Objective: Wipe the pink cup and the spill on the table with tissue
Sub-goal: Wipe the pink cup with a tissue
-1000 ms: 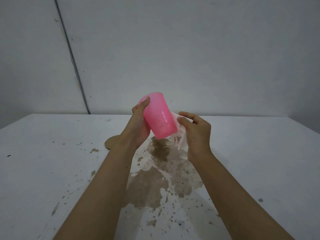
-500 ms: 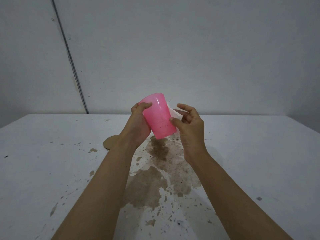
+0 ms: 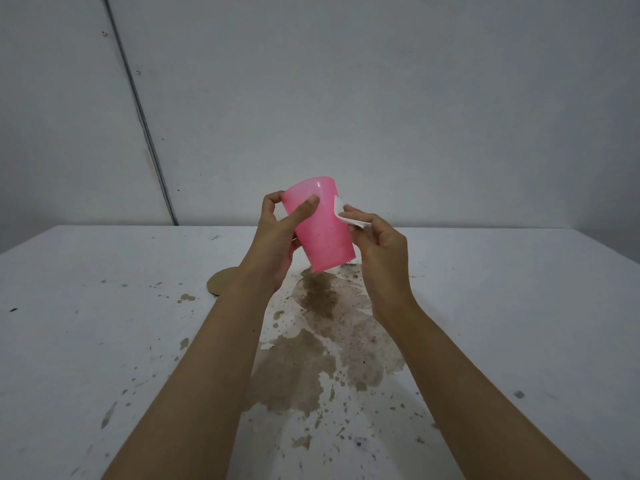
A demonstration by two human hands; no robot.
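A flat round tan cardboard disc [image 3: 221, 280] lies on the white table [image 3: 86, 306] before a grey wall [image 3: 381, 98].

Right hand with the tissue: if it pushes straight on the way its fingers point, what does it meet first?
The right hand points up-left, pressing the tissue against the pink cup; it probably meets the cup's side wall at once, though contact depth is unclear.

Cup [image 3: 320, 225] held above the table [image 3: 519, 306] between both hands — tissue [image 3: 343, 214] against its right side, spill [image 3: 322, 341] beneath.
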